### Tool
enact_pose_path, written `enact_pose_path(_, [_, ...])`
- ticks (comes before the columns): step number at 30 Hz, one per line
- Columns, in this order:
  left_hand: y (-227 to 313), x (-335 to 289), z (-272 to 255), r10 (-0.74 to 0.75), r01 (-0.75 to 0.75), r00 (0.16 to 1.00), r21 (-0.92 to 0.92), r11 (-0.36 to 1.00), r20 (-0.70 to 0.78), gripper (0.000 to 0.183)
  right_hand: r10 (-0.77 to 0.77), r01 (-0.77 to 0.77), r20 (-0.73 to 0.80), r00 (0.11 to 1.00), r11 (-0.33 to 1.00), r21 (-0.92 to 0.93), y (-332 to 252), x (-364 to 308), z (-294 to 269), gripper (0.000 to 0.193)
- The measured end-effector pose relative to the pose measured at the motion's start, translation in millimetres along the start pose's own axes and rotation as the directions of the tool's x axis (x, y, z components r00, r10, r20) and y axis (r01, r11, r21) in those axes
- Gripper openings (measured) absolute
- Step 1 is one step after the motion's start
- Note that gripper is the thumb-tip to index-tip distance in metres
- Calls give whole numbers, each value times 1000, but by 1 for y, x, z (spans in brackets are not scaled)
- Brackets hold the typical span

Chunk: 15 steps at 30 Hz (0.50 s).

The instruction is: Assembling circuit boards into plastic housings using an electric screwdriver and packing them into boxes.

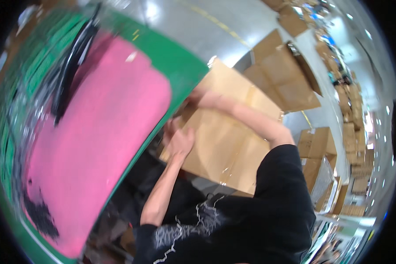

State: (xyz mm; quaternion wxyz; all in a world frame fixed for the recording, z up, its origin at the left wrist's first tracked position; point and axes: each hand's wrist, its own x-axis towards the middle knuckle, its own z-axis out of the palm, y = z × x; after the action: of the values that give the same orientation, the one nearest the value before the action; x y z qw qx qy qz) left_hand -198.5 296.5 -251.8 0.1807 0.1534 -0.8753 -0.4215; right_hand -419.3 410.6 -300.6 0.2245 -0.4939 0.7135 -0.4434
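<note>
The large cardboard carton [224, 138] is sitting just beside the green table [180, 61], between its edge and the aisle, in front of your body; what is bearing its weight is hidden. Strips of clear tape [225, 176] are shining on its near side.

Your left hand [179, 141] is hovering at the carton's end nearest the table, its thumb standing away from its fingers, which are spreading loosely; whether they are touching the cardboard you cannot tell. Your right hand [203, 98] is lying farther along that same end, its forearm crossing over the carton's top. Blur is hiding its fingers, so whether they are pinching or pressing is unclear.

Because both hands are working at one end, you'd likely do well to be steadying the carton with a flat left palm, pressing broadly rather than poking at the thin board. Keeping your right forearm light should be sparing the top from denting.

Beyond, the pink mat [101, 105] is covering much of the table, and an open carton [275, 70] is standing past yours.
</note>
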Motion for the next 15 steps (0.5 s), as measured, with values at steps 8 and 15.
enact_pose_path(8, [-3, -1, -2, 6, -5, 999, -19, 1000, 50, 43, -1, 154, 212, 977, 688, -710, -36, 12, -24, 21])
enact_pose_path(15, [-16, -2, -11, -47, 50, 998, -63, 997, 42, 40, 539, -689, -439, 719, 633, -352, -75, -30, -119, 34])
